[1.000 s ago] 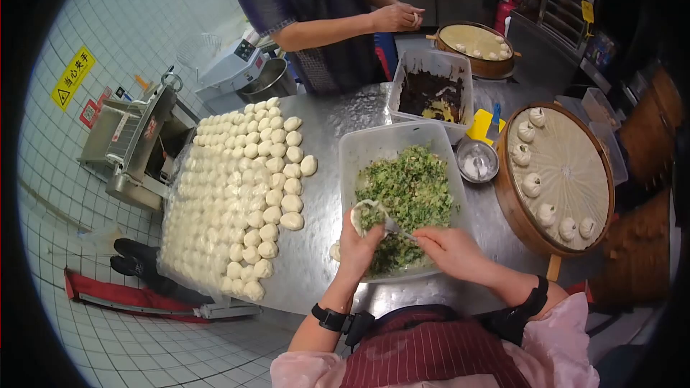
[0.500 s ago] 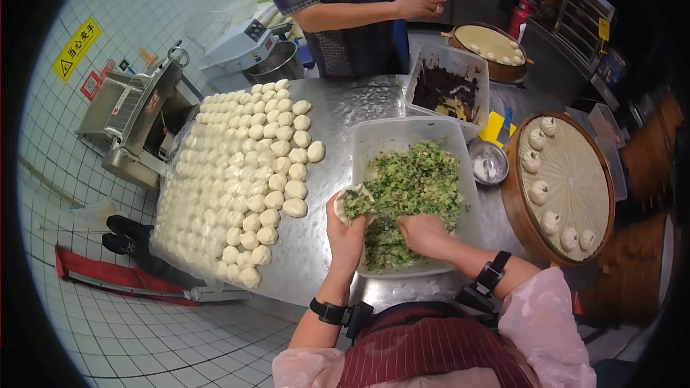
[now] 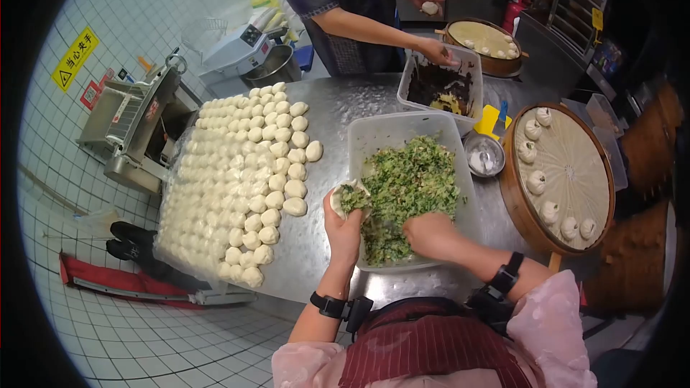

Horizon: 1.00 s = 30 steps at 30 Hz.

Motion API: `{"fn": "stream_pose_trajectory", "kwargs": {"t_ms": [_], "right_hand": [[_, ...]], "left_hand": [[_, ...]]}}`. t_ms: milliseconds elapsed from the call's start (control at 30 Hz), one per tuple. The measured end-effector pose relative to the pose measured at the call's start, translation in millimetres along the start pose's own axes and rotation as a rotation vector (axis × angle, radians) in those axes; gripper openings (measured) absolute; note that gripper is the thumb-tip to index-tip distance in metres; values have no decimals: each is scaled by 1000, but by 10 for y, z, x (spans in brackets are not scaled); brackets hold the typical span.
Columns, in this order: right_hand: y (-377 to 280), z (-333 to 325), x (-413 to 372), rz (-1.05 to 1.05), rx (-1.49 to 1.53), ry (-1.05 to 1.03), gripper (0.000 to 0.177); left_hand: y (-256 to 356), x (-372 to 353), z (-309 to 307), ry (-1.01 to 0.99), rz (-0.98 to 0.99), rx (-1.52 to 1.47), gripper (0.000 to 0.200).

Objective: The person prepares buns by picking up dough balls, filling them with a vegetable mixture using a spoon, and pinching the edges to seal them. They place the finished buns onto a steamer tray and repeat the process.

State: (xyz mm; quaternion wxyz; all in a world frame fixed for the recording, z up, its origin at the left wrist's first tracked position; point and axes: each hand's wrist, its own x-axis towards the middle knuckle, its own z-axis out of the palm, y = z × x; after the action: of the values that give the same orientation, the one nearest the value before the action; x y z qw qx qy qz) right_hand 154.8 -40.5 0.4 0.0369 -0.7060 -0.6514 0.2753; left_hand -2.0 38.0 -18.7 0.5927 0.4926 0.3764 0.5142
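My left hand cups a dough wrapper with chopped green filling heaped in it, at the left wall of a clear plastic tub. The tub holds a large mass of green vegetable filling. My right hand is closed, low over the filling near the tub's front right part. Whatever its fingers grip is hidden beneath the hand. To the left lie many rows of round dough pieces, partly under a clear plastic sheet.
A bamboo steamer with several pleated buns stands at right. Near it are a metal bowl and a yellow scraper. Behind, a co-worker's hand reaches over a tub of dark filling; another steamer is beyond.
My right hand has shifted slightly right and toward me over the filling. My left hand stays nearly still. The co-worker's hands have parted, one now over the dark filling, the other holding dough.
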Motion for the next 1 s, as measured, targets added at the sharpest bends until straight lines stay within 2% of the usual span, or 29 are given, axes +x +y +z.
{"fn": "stream_pose_trajectory", "kwargs": {"t_ms": [67, 133, 167, 233, 267, 333, 367, 433, 533, 567, 633, 667, 733, 767, 833, 900, 1000], "right_hand": [[-28, 134, 42, 4, -99, -49, 20], [-66, 238, 46, -91, -3, 81, 19], [-10, 282, 50, -92, 0, 83, 19], [135, 253, 0, -135, 306, 129, 21], [192, 232, -30, -137, 299, 126, 21], [110, -81, -230, 62, 834, -170, 23], [105, -172, -298, 57, 835, -166, 23], [149, -348, -431, 189, 1041, -283, 24], [248, -579, -668, 165, 1146, -225, 22], [234, -650, -726, 164, 1144, -214, 22], [198, -735, -803, 153, 1162, -51, 23], [207, -687, -777, 152, 1163, -44, 23], [208, -503, -711, -18, 899, 196, 22], [147, -455, -721, -18, 901, 201, 22], [-5, -369, -726, -65, 555, 435, 23], [-47, -334, -727, -50, 569, 431, 23], [-36, -294, -736, -58, 542, 436, 24]], "left_hand": [[17, -4, 13, -6, 2, 0, 47], [38, -2, 14, -6, 2, 2, 47], [45, -4, 18, -5, -9, -26, 46], [48, 13, 21, -2, -20, -58, 46], [45, 29, 16, -4, -31, -60, 46], [32, 31, -19, -2, -44, -56, 46], [22, 47, -39, -6, -67, -95, 46], [44, 85, -55, -18, -81, -134, 46], [100, 54, -83, -14, -147, -296, 48], [137, 38, -80, -23, -143, -300, 48], [238, -17, -59, -218, -285, -559, 54], [266, -56, -22, -309, -337, -598, 55], [320, -150, 135, -315, -381, -551, 55], [313, -190, 211, -315, -423, -506, 55], [127, -198, 284, -301, -399, -453, 52], [40, -216, 359, -171, -289, -297, 48], [13, -212, 380, -141, -284, -341, 45]]}}
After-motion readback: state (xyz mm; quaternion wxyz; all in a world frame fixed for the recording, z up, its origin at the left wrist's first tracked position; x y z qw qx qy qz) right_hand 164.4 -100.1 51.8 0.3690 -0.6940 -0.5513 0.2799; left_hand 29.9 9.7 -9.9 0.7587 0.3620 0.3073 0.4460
